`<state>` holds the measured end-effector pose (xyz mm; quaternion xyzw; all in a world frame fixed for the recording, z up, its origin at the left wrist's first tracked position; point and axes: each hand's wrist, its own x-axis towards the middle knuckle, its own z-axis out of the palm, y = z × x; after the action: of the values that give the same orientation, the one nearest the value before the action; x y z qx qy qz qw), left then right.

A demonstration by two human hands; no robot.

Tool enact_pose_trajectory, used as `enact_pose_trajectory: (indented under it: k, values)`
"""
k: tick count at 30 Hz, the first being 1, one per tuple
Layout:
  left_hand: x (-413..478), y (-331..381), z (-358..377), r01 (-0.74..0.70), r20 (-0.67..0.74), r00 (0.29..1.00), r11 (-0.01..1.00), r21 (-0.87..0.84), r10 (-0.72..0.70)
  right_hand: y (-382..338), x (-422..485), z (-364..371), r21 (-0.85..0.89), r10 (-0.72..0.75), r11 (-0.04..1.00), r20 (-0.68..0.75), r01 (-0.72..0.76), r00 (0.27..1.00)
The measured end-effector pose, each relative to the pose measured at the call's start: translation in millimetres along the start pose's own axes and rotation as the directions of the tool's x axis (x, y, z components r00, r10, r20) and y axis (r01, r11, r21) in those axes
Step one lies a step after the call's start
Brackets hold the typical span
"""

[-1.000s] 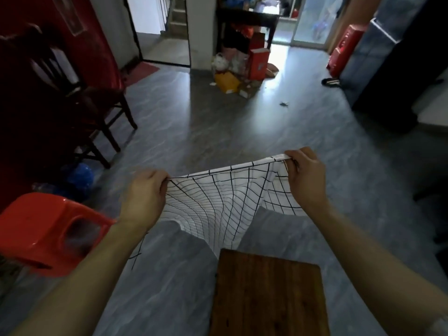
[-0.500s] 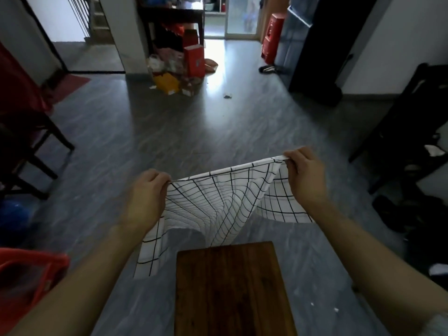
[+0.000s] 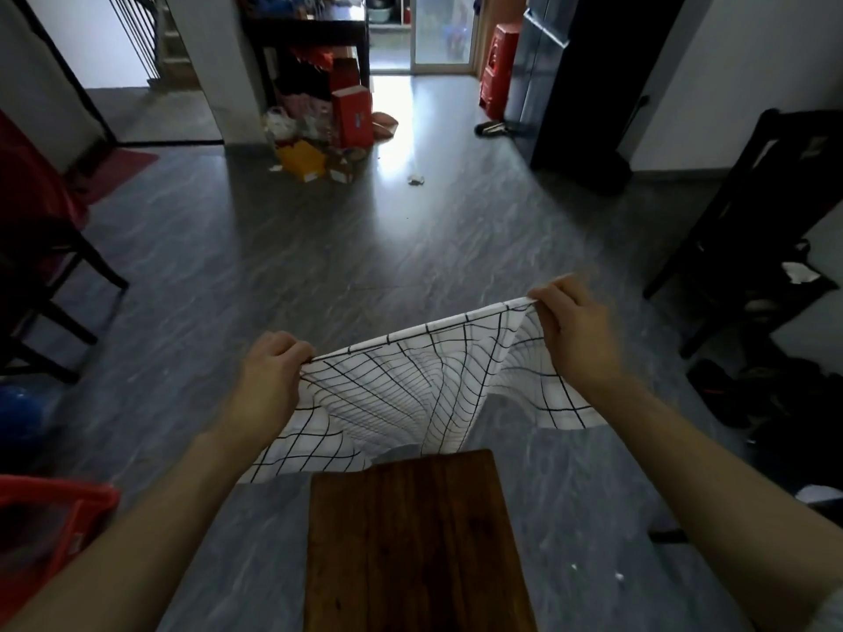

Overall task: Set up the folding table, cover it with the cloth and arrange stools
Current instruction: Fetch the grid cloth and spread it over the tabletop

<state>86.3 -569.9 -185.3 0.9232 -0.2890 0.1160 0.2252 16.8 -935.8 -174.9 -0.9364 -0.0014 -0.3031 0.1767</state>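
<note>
Grey streaked floor (image 3: 319, 275) is now viewed further right than a second ago; the red plastic stool (image 3: 50, 517) has slid to the frame edge. White black-gridded cloth (image 3: 401, 394) is kept pinched along its top edge by left hand (image 3: 269, 371) and right hand (image 3: 575, 330), hanging beyond the bare dark wooden tabletop (image 3: 410, 540). Covering is judged not yet begun.

white black-grid cloth (image 3: 410, 385), brown table (image 3: 410, 540)

Table (image 3: 410, 540) near end cut off by bottom edge; red stool (image 3: 50, 517) cropped at left.

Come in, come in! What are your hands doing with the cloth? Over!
Left hand and right hand pinching cloth top edge. Cloth hanging beyond bare wooden table. Nothing in the way.
</note>
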Motion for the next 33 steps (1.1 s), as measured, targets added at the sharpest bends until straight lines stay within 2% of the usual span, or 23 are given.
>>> enact_pose_trajectory:
  k: [3, 7, 10, 14, 20, 25, 28, 33]
  values:
    - [-10.8, -5.5, -0.9, 0.051, 0.007, 0.999, 0.998, 0.021, -0.052, 3.3, -12.4, -0.6, 0.047, -0.094, 0.995, 0.138, 0.088, 0.986]
    - [-33.1, -16.1, -1.2, 0.040, -0.023, 0.999, 0.998, 0.058, -0.039, 1.2, -32.2, 4.3, 0.062, -0.218, 0.976, 0.320, 0.209, 0.922]
    - [-51.2, -19.8, 0.6, 0.026, -0.023, 0.999, 0.995, 0.099, -0.024, -5.5, -46.2, 9.2, 0.085, -0.256, 0.966, 0.395, 0.242, 0.882]
    - [-69.2, -24.8, 3.7, -0.012, -0.018, 1.000, 0.993, 0.116, 0.014, -16.3, -70.6, 6.8, 0.076, -0.238, 0.971, 0.421, 0.227, 0.875]
    - [-115.0, -22.6, 2.2, -0.047, -0.013, 0.999, 0.998, 0.039, 0.048, -29.2, -118.3, -11.1, 0.010, -0.170, 0.983, 0.426, 0.183, 0.889]
    - [-168.5, -5.0, 3.5, -0.058, 0.011, 0.998, 0.998, 0.002, 0.058, -52.9, -174.6, -26.0, -0.092, -0.065, 0.990, 0.405, 0.112, 0.912]
    - [-202.4, 2.6, 7.9, -0.088, 0.016, 0.996, 0.996, -0.032, 0.089, -63.0, -212.3, -33.5, -0.096, -0.014, 0.994, 0.369, 0.053, 0.929]
    - [-265.1, 0.0, 23.7, -0.027, 0.074, 0.997, 0.999, -0.030, 0.030, -75.5, -277.5, -41.3, -0.067, 0.050, 0.997, 0.373, -0.027, 0.926]
